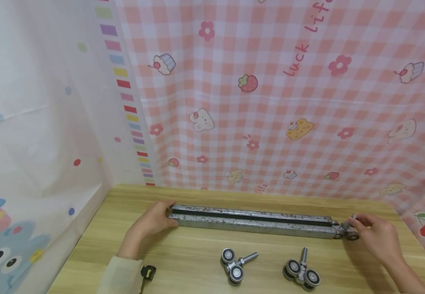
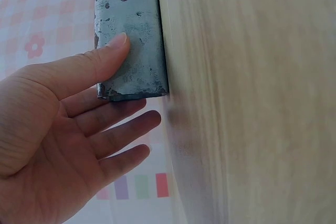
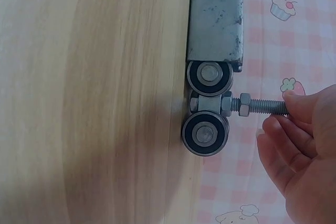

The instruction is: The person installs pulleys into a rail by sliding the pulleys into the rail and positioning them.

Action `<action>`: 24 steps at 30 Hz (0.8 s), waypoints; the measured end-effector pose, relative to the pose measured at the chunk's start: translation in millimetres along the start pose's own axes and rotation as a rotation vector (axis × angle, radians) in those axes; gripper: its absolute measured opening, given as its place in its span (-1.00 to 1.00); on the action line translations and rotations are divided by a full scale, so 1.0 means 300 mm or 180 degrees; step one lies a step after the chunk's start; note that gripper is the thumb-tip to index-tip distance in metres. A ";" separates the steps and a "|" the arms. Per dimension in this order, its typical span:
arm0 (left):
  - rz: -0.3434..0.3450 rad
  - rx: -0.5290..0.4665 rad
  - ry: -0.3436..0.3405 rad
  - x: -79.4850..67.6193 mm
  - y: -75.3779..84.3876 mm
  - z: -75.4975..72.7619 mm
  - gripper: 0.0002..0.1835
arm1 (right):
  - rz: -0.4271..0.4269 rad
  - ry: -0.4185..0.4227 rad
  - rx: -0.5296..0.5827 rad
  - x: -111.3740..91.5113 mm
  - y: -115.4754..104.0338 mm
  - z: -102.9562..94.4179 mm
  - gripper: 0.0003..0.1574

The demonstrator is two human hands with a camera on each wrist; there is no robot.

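A long grey metal track with a slot along its top lies across the wooden table. My left hand grips its left end, thumb on the side face and fingers round behind. At the other end my right hand pinches the threaded bolt of a roller trolley between thumb and fingertips. The bolt points up from the trolley. One wheel pair is right at the track's end; the other pair stands outside it.
Two more roller trolleys lie on the table in front of the track, one near the middle and one further right. A small black strap piece shows by the left sleeve. A checked curtain hangs behind the table.
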State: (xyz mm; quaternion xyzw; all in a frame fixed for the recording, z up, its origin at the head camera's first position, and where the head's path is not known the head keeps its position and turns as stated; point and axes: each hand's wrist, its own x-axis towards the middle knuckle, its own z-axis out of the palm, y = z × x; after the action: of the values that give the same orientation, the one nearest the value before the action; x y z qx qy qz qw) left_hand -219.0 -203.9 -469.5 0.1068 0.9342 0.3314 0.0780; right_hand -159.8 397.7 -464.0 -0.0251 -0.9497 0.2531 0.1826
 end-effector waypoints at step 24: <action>-0.0001 -0.0043 -0.0008 0.001 -0.003 0.001 -0.27 | -0.0124 0.0005 0.0128 -0.002 -0.043 0.025 -0.67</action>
State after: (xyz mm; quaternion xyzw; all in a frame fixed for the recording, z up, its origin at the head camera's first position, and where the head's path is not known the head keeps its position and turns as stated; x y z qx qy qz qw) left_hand -219.4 -204.3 -470.2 0.1066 0.9318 0.3376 0.0800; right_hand -161.3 382.6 -464.0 -0.0032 -0.9446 0.2685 0.1888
